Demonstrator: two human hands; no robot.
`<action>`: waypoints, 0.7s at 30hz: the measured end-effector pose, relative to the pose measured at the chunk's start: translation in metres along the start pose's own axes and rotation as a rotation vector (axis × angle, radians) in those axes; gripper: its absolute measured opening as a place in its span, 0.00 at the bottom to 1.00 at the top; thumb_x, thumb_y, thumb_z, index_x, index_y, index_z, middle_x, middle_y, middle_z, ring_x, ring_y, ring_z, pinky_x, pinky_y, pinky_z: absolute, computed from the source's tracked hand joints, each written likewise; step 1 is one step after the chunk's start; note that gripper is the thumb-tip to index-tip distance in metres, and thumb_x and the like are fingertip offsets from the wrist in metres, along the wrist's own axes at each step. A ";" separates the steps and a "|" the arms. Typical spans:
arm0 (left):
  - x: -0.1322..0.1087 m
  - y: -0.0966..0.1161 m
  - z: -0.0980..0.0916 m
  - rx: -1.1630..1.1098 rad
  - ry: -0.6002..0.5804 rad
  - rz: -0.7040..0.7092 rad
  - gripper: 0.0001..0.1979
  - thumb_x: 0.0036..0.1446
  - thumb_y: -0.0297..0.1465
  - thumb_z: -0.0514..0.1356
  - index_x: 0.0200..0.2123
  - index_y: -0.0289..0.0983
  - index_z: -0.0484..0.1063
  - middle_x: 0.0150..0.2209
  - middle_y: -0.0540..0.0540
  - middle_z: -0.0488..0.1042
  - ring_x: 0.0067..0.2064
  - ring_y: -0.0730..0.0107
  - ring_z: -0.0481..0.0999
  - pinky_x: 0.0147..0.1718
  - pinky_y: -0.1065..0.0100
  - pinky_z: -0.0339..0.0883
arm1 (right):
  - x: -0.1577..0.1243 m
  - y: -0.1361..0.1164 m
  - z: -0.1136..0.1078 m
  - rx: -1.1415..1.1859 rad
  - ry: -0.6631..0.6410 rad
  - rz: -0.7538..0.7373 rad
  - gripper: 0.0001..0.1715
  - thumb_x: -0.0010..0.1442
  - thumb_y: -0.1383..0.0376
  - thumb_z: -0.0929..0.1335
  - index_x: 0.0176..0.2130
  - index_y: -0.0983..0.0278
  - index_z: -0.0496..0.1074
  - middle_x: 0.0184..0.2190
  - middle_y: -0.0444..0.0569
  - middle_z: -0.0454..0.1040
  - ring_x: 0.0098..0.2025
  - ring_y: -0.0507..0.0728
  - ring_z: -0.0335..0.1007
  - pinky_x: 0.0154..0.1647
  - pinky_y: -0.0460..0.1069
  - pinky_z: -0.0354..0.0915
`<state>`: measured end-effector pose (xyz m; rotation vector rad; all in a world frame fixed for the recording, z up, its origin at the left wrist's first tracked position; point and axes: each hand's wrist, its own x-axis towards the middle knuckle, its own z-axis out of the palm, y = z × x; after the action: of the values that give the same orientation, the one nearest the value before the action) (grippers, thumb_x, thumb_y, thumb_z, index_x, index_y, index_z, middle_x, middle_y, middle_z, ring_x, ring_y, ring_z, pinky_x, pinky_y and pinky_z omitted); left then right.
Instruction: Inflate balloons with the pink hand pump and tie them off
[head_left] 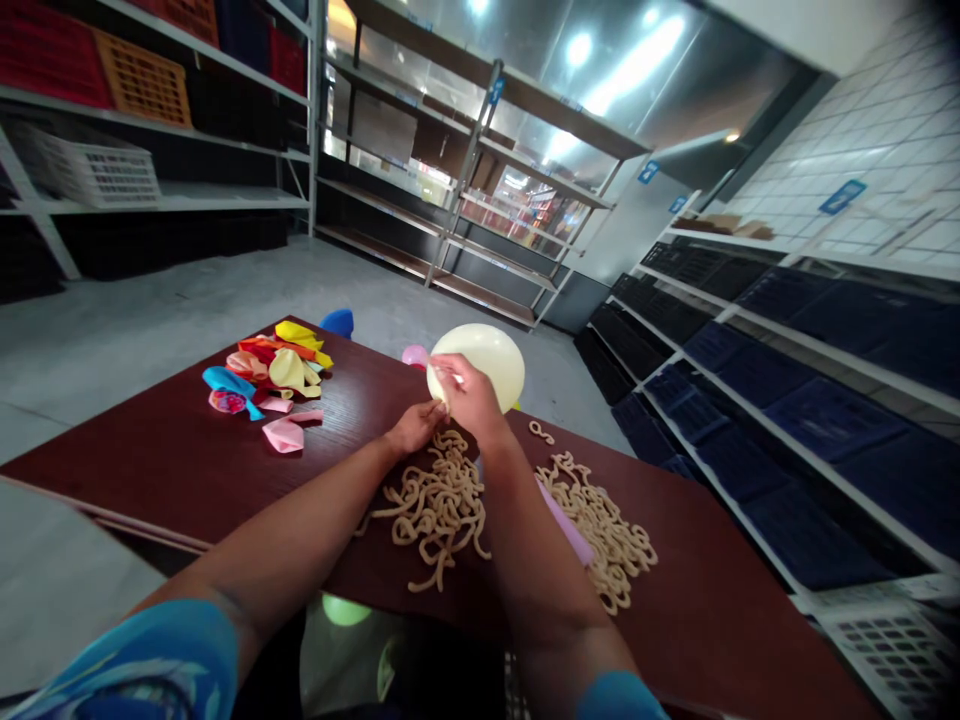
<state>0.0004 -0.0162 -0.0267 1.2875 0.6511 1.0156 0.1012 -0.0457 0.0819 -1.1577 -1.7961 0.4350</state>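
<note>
Cream balloon (499, 360) should be light and fragile; left hand (416, 428) and right hand (470, 393) pinch its neck, probably the safest hold.

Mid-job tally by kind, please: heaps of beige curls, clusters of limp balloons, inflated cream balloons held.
Beige curl heaps, either side of the right forearm: 2
Limp balloon cluster: 1
Inflated cream balloon, held: 1
Total: 4

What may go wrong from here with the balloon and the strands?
The inflated pale yellow round rubber balloon might slip and lose air if its neck, hidden by the left hand and right hand, is untied. A heap of tangled beige curly strands lies between the forearms, which might sweep some off the dark maroon table.
</note>
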 end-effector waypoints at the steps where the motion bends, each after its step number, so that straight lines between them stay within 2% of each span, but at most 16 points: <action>1: 0.000 0.000 0.001 -0.125 0.005 -0.072 0.13 0.54 0.36 0.55 0.23 0.35 0.64 0.19 0.52 0.58 0.19 0.79 0.53 0.17 0.76 0.48 | 0.003 -0.005 0.005 0.024 -0.058 -0.047 0.15 0.56 0.60 0.63 0.44 0.56 0.69 0.43 0.44 0.72 0.46 0.54 0.66 0.48 0.50 0.60; 2: 0.000 0.000 0.002 -0.251 0.004 -0.127 0.13 0.54 0.37 0.55 0.23 0.35 0.62 0.19 0.53 0.56 0.17 0.81 0.50 0.15 0.76 0.45 | 0.003 -0.009 0.007 0.052 -0.073 -0.068 0.16 0.57 0.60 0.62 0.46 0.56 0.68 0.45 0.44 0.71 0.48 0.54 0.65 0.49 0.49 0.60; 4: 0.000 0.002 0.002 -0.466 -0.019 -0.183 0.12 0.54 0.36 0.55 0.25 0.35 0.60 0.19 0.54 0.54 0.16 0.84 0.48 0.13 0.78 0.40 | -0.005 -0.012 0.007 0.083 0.000 -0.024 0.15 0.59 0.58 0.60 0.45 0.57 0.68 0.45 0.45 0.71 0.45 0.53 0.67 0.46 0.48 0.61; 7: 0.000 0.010 0.002 -0.673 -0.078 -0.230 0.11 0.54 0.35 0.55 0.26 0.34 0.59 0.21 0.54 0.53 0.16 0.86 0.47 0.13 0.80 0.39 | -0.030 0.001 -0.001 -0.043 0.179 0.188 0.17 0.60 0.55 0.57 0.35 0.60 0.69 0.31 0.45 0.74 0.32 0.53 0.69 0.37 0.47 0.63; 10: -0.003 0.017 0.003 -0.817 -0.179 -0.301 0.08 0.54 0.31 0.55 0.27 0.33 0.59 0.22 0.55 0.53 0.15 0.88 0.46 0.12 0.82 0.39 | -0.053 0.027 -0.005 -0.202 0.132 0.335 0.18 0.58 0.55 0.60 0.24 0.62 0.68 0.22 0.43 0.72 0.26 0.52 0.65 0.31 0.46 0.60; 12: -0.005 0.020 0.005 -0.895 -0.266 -0.358 0.06 0.55 0.29 0.54 0.27 0.33 0.60 0.22 0.55 0.52 0.15 0.88 0.47 0.11 0.83 0.39 | -0.061 0.045 0.000 -0.179 0.110 0.405 0.18 0.56 0.55 0.61 0.22 0.63 0.68 0.19 0.42 0.69 0.24 0.51 0.63 0.27 0.46 0.59; 14: -0.007 0.023 0.006 -0.962 -0.328 -0.415 0.06 0.56 0.28 0.53 0.28 0.33 0.60 0.22 0.54 0.52 0.15 0.89 0.46 0.10 0.83 0.39 | -0.064 0.058 0.008 0.002 0.104 0.506 0.19 0.54 0.53 0.61 0.24 0.63 0.70 0.18 0.42 0.68 0.22 0.51 0.61 0.24 0.45 0.58; 17: -0.010 0.027 0.006 -1.031 -0.363 -0.489 0.06 0.57 0.28 0.52 0.29 0.33 0.60 0.21 0.54 0.52 0.14 0.89 0.44 0.08 0.83 0.38 | -0.064 0.065 0.022 0.445 0.103 0.667 0.19 0.52 0.52 0.64 0.33 0.64 0.71 0.22 0.43 0.70 0.19 0.50 0.60 0.19 0.45 0.57; 21: -0.014 0.032 0.008 -1.073 -0.398 -0.554 0.05 0.56 0.26 0.53 0.28 0.34 0.59 0.21 0.54 0.53 0.13 0.89 0.42 0.07 0.83 0.36 | -0.063 0.057 0.029 0.866 0.092 0.726 0.20 0.50 0.53 0.67 0.40 0.63 0.70 0.27 0.45 0.73 0.24 0.52 0.66 0.21 0.45 0.60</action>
<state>-0.0072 -0.0336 0.0042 0.2915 0.0690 0.4685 0.1151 -0.0657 -0.0045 -1.1027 -0.8545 1.3881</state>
